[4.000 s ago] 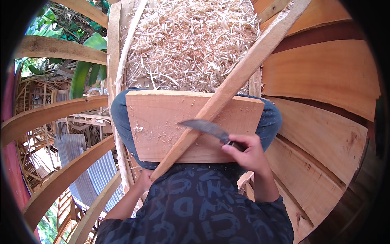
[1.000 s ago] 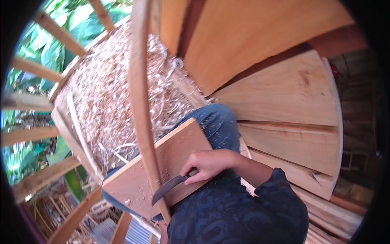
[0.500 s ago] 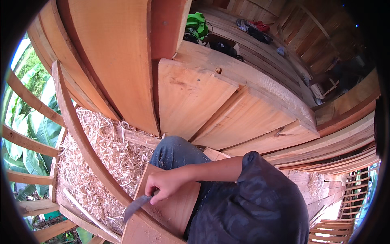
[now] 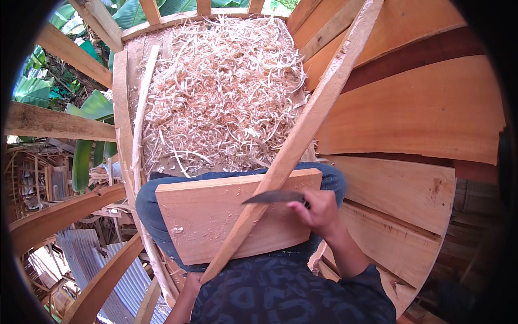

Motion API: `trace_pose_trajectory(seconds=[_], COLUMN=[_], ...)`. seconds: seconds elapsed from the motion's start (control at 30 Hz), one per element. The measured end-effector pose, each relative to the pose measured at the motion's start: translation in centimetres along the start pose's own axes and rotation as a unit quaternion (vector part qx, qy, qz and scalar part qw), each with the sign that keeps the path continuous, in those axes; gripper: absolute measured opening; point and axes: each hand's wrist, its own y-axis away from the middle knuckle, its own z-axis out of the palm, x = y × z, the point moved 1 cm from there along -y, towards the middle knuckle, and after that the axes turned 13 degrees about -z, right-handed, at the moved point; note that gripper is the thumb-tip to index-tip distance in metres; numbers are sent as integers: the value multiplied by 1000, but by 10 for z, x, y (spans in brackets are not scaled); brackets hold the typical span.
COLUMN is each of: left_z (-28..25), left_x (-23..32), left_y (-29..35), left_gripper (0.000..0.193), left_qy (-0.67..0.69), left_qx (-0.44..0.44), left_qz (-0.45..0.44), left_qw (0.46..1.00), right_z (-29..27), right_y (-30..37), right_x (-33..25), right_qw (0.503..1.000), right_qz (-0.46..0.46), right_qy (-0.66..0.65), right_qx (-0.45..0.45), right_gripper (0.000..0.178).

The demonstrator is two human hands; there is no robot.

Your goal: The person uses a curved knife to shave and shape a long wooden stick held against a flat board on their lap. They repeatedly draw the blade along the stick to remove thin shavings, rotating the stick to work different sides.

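A long wooden strip (image 4: pixel 294 146) slants across my lap from lower left to upper right, lying over a wide flat board (image 4: pixel 216 216) that rests on my thighs. My right hand (image 4: pixel 319 216) is closed round the handle of a knife (image 4: pixel 275 197). Its dark, pointed blade crosses the strip near the middle of the board and points left. At the strip's lower end, close to my body, my left hand (image 4: pixel 193 282) grips the wood; its fingers are mostly hidden. Small shavings cling to the board's face.
Curly wood shavings (image 4: pixel 221 92) cover the floor ahead of my knees. A thin pale stick (image 4: pixel 144 108) lies along their left side, beside slatted wooden railing (image 4: pixel 65 121). Plank walls (image 4: pixel 404 108) rise on the right. Corrugated sheets (image 4: pixel 91 270) show below, beyond the railing.
My view has swung left, bringing the shavings ahead and my left hand into sight. The right hand still holds the knife at the strip.
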Motion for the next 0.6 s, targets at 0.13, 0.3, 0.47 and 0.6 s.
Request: trace_pose_trajectory(seconds=[0.13,0.3,0.47,0.6], left_z=[6,4,1,-12], left_x=[4,5,-11,-41], left_y=[-8,-12,-2,0], left_gripper=[37,37,37,37], left_qy=[7,13,11,-6], left_qx=[-17,-44,-48,-54], left_qz=[-1,5,5,22], left_qw=[1000,999,999,998], right_z=[-19,-4,-20,3], right_y=[-14,-14,-16,-18], right_x=[3,-16,12,-22], right_qw=[993,991,990,990], right_qz=[75,-80,106,-97], right_qy=[22,91,52,85], right_qx=[83,-62,83,-62], right_gripper=[36,37,42,44])
